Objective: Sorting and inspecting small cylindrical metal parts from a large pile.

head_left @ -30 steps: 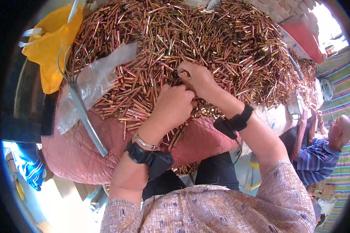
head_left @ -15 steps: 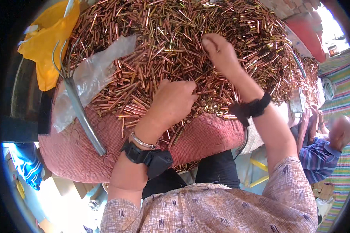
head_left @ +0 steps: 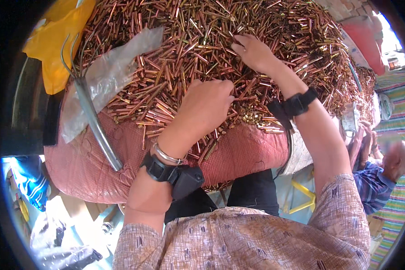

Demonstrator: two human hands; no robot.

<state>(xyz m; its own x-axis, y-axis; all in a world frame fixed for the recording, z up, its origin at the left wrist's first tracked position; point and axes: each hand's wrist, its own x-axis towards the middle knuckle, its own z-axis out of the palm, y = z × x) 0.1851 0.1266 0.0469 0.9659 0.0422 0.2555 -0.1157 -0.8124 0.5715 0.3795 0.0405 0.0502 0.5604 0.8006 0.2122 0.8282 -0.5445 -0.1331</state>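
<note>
We're looking down on a heap of copper-coloured metal pieces [head_left: 202, 54], which is lying piled against the pink cloth [head_left: 243, 155]. Our left hand [head_left: 207, 103] is sitting over the near part, fingers curled inward, and we're not seeing whether they're holding anything. Farther out to the right, our right hand [head_left: 256, 53] is hanging over the heap, thumb and forefinger bent with a narrow gap showing; what it's gripping, we can't tell. Leftward, a metal claw tool [head_left: 96, 123] is lying across a clear plastic bag [head_left: 114, 76].

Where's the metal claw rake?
In the head view, the metal claw rake lies left of the left hand, across the clear plastic sheet, handle end over pink cloth.
</note>
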